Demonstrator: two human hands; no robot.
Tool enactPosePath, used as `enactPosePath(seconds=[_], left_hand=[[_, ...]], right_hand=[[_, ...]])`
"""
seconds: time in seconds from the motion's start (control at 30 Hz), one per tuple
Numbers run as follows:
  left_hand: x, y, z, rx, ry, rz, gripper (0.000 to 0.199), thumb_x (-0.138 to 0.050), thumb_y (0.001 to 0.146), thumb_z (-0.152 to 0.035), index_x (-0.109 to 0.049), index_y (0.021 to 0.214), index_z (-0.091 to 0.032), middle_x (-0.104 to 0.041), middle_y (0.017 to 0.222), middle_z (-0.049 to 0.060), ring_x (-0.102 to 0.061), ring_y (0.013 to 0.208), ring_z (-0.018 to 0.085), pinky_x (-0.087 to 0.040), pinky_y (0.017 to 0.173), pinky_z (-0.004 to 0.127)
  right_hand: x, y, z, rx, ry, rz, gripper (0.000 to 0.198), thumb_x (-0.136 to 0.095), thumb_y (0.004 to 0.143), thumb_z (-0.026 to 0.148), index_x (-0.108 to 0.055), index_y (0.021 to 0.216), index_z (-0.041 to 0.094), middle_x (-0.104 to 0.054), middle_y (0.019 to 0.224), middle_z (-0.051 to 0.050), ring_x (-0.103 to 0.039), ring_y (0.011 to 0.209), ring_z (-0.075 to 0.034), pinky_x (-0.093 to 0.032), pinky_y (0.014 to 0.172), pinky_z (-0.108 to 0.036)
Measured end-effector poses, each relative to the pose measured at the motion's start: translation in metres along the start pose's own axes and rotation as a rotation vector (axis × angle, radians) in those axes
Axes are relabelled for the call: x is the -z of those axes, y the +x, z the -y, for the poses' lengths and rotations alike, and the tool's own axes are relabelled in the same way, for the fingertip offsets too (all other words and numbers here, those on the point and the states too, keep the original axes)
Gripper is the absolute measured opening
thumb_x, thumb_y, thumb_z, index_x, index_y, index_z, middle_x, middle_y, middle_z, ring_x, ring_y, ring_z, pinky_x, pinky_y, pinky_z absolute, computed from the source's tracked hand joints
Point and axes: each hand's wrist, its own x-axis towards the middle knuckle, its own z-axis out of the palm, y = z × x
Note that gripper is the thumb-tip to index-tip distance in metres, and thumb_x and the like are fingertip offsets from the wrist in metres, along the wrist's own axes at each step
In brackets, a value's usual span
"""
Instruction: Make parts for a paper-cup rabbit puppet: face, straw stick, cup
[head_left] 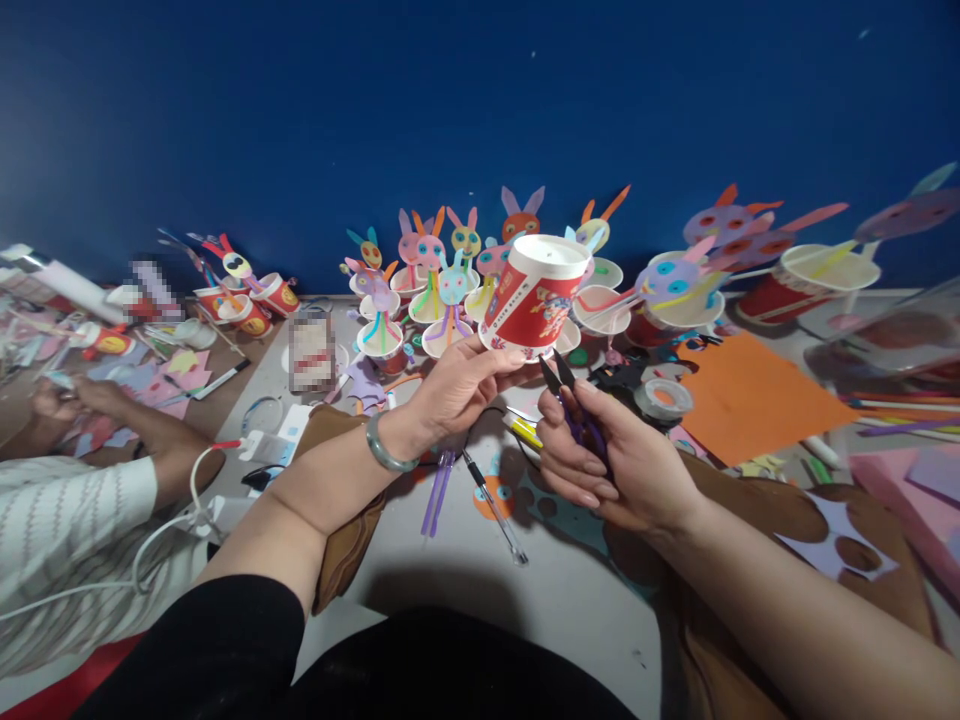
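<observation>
My left hand (469, 385) grips a red printed paper cup (529, 300) near its rim, holding it upside down with the white base upward. In my right hand (600, 450) is a pair of scissors (574, 400), with the dark blades slightly apart and pointing up at the cup's lower edge. Whether the blades touch the cup I cannot tell. Below my hands a black pen (495, 505), purple straws (437, 495) and an orange paper face (493, 497) lie on the table.
Paper cups with rabbit-faced figures (454, 285) line the blue wall. A tape roll (664, 398) and an orange paper sheet (757, 400) lie right. A co-worker's hands (75, 400) are at the far left, near white cables (199, 515). Brown cloth (349, 540) lies under my left forearm.
</observation>
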Motion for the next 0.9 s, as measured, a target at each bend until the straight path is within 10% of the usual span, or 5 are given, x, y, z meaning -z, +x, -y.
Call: enactPosePath(seconds=[0.9], left_hand=[[-0.0043,-0.0003,0.0045,0.002,-0.044,0.005,0.034,-0.088,0.067,-0.031,-0.076,0.095,-0.018,-0.081,0.088,0.005,-0.078,0.101,0.025,-0.057,0.101,0.042]], right_hand=[[-0.0027,0.0007,0.0004,0.001,0.089,-0.016,0.036,-0.056,0.101,0.056,-0.050,0.086,0.024,-0.045,0.048,0.011,-0.014,0.032,-0.004,-0.027,0.031,-0.015]])
